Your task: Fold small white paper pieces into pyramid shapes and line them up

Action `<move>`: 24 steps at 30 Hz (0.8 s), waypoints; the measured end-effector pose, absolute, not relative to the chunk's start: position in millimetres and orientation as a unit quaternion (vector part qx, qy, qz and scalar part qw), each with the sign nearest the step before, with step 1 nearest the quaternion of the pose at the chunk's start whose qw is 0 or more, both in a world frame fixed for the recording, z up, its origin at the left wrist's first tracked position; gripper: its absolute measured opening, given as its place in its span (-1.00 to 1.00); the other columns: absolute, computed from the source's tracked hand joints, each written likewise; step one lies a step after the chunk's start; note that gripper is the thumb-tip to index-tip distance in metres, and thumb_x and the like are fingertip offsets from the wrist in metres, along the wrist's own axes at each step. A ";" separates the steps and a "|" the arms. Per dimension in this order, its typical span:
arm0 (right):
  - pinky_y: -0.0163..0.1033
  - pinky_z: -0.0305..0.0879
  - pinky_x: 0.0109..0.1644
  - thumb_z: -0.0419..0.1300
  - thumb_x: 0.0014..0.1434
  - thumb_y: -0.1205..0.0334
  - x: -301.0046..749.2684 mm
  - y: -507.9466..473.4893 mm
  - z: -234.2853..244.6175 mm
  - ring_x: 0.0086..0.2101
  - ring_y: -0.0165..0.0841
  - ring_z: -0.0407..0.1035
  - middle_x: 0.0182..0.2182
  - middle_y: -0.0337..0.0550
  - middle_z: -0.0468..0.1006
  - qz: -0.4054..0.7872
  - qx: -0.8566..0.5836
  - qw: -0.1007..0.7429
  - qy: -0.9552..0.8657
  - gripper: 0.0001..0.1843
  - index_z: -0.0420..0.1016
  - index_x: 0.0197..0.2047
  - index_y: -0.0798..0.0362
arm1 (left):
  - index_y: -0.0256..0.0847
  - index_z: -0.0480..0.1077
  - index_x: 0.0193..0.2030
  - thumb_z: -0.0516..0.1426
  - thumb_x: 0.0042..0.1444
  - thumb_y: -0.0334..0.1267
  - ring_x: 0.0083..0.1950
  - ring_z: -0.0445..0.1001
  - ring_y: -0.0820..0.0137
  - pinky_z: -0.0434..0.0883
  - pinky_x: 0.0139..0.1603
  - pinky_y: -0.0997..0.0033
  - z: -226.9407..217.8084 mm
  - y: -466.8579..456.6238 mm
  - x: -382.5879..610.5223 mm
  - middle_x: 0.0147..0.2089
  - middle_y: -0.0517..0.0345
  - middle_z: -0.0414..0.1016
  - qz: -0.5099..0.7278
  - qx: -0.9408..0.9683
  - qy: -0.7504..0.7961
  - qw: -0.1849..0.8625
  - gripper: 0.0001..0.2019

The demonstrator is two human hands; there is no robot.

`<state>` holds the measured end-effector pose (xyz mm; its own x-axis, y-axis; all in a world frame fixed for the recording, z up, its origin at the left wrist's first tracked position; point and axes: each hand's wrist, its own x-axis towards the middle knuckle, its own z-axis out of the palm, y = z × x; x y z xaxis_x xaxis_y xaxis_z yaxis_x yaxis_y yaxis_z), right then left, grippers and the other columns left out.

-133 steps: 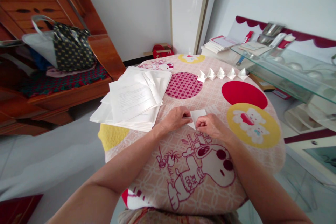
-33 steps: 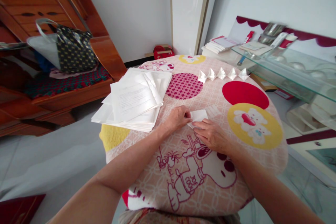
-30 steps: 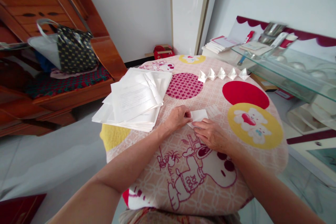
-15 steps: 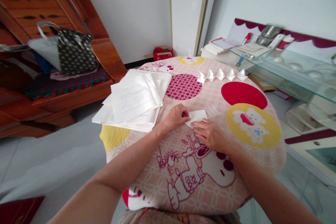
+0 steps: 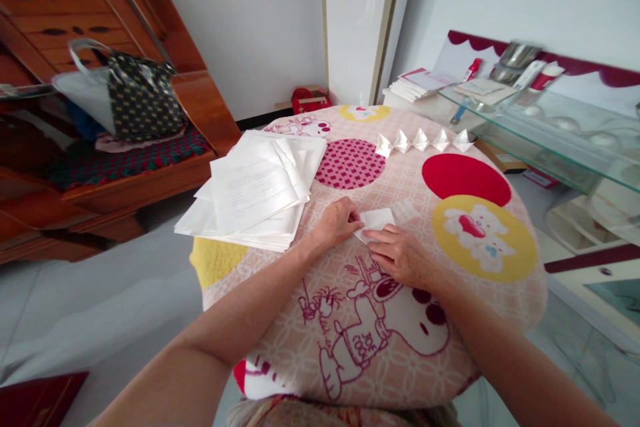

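A small folded white paper (image 5: 376, 219) lies on the round table's pink cartoon cloth (image 5: 350, 340). My left hand (image 5: 336, 222) pinches the paper's left edge with curled fingers. My right hand (image 5: 400, 255) lies with its fingers stretched flat, pressing down on the paper's lower edge. Both hands rest on the cloth in the middle of the table.
A thick stack of white sheets (image 5: 255, 190) sits at the table's left. Several small folded paper pieces (image 5: 423, 141) stand in a row at the far side. A glass shelf (image 5: 550, 140) with clutter is on the right, a wooden bench with a bag (image 5: 135, 97) on the left.
My right hand went from pinching the paper to lying flat along its lower edge, and has slid slightly left. My left hand keeps its hold.
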<state>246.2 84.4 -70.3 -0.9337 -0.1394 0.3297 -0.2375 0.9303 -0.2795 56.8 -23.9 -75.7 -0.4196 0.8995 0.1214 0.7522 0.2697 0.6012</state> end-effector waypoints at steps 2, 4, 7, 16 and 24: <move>0.00 0.43 -0.03 0.13 0.35 0.42 245.4 84.3 -69.0 -0.22 -0.22 0.41 -0.05 0.00 0.65 0.164 0.091 0.147 -0.971 -0.73 0.56 -0.37 0.05 | -0.27 0.54 -0.41 0.32 0.08 -0.40 -0.33 0.46 0.45 0.43 -0.26 0.46 -77.2 -23.6 56.7 -0.31 0.13 0.54 0.299 0.524 0.789 0.117 -0.92; -0.01 0.43 -0.02 0.16 0.33 0.42 244.5 84.4 -67.5 -0.22 -0.22 0.41 -0.06 -0.02 0.65 0.166 0.089 0.139 -0.972 -0.74 0.54 -0.39 0.04 | -0.27 0.53 -0.40 0.31 0.08 -0.40 -0.33 0.47 0.44 0.44 -0.25 0.45 -79.7 -23.9 56.2 -0.31 0.13 0.54 0.301 0.527 0.787 0.116 -0.93; -0.02 0.42 0.00 0.17 0.31 0.43 243.3 84.4 -65.1 -0.21 -0.23 0.43 -0.06 -0.03 0.66 0.168 0.086 0.127 -0.974 -0.74 0.53 -0.41 0.04 | -0.26 0.54 -0.29 0.30 0.06 -0.42 -0.27 0.51 0.41 0.50 -0.17 0.40 -84.8 -25.5 54.7 -0.25 0.12 0.56 0.316 0.545 0.769 0.109 -0.93; -0.05 0.42 -0.03 0.16 0.33 0.46 243.8 83.9 -66.6 -0.21 -0.25 0.44 -0.04 -0.04 0.67 0.161 0.087 0.127 -0.975 -0.72 0.58 -0.39 0.04 | -0.22 0.47 0.21 0.38 0.01 -0.28 0.40 0.35 0.03 0.31 0.44 -0.06 -90.9 -30.1 44.3 0.34 -0.19 0.40 0.294 0.601 0.739 0.079 -0.43; -0.01 0.47 -0.06 0.16 0.33 0.43 244.2 83.4 -65.7 -0.23 -0.22 0.44 -0.06 -0.03 0.68 0.153 0.083 0.139 -0.975 -0.71 0.60 -0.40 0.03 | -0.17 0.47 0.23 0.35 0.00 -0.38 0.42 0.34 0.03 0.29 0.44 -0.05 -77.0 -38.2 11.3 0.43 -0.15 0.33 0.253 0.612 0.734 0.150 -0.41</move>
